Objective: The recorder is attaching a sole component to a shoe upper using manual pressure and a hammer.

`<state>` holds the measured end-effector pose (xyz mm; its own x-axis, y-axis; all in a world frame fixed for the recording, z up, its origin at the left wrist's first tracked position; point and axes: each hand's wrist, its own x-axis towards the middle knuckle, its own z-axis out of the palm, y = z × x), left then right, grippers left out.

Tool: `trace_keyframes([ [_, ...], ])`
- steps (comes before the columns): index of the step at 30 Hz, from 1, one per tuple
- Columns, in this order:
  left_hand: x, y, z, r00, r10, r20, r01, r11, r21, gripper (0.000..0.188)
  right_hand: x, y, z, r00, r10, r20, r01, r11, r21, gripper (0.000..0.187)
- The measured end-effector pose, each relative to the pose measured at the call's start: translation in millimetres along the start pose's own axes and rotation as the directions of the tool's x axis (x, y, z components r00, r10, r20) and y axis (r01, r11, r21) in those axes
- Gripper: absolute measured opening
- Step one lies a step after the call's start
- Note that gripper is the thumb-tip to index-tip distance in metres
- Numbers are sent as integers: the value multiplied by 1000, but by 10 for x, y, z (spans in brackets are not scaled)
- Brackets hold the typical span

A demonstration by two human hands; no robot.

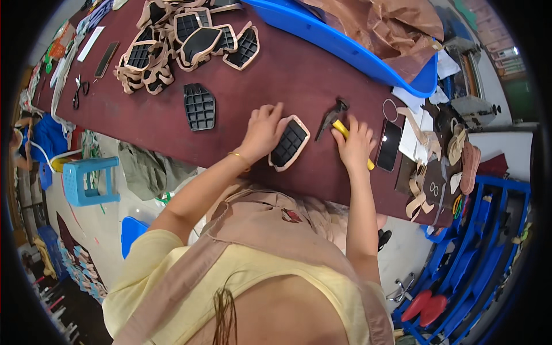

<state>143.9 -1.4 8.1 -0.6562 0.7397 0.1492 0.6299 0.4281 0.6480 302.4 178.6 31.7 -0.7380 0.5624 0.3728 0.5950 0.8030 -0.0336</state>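
Observation:
On the dark red tabletop before me lies a black gridded panel edged in pink-beige material [289, 142]. My left hand [263, 132] is closed at its upper left edge, the thumb side against the rim; the exact grip is partly hidden. To the right, my right hand [355, 145] wraps round the yellow handle of a hammer [337, 125]. Its dark metal head lies on the table, pointing away from me. A bare black gridded panel [199, 107] without edging sits left of my left hand.
A heap of edged panels [192, 37] lies at the far left, with scissors [80, 92] beyond it. A blue tray [351, 49] holding brown sheeting [397, 29] stands far right. A phone [389, 146] and strap pieces [420, 198] lie right. A blue stool [89, 181] stands on the floor.

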Motion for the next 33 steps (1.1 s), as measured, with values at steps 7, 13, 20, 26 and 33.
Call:
trace_keyframes([
  [7, -398, -263, -650, 784, 521, 337, -487, 853, -188, 36, -44, -59, -103, 993, 78, 87, -113, 833, 541, 33],
  [13, -341, -334, -511, 808, 537, 245, -464, 834, -299, 12, -304, -264, -260, 988, 38, 150, -121, 797, 592, 23],
  [20, -317, -334, -493, 806, 539, 243, -464, 832, -304, 10, -486, -326, -275, 997, -3, 76, -45, 782, 622, 21],
  [26, -323, -338, -469, 828, 516, 220, -441, 841, -314, 9, -561, -309, -187, 996, -55, 69, -2, 764, 645, 28],
  [33, -338, -346, -474, 826, 521, 216, -457, 843, -284, 11, -705, -473, -483, 1000, 5, -25, 16, 639, 769, 33],
])
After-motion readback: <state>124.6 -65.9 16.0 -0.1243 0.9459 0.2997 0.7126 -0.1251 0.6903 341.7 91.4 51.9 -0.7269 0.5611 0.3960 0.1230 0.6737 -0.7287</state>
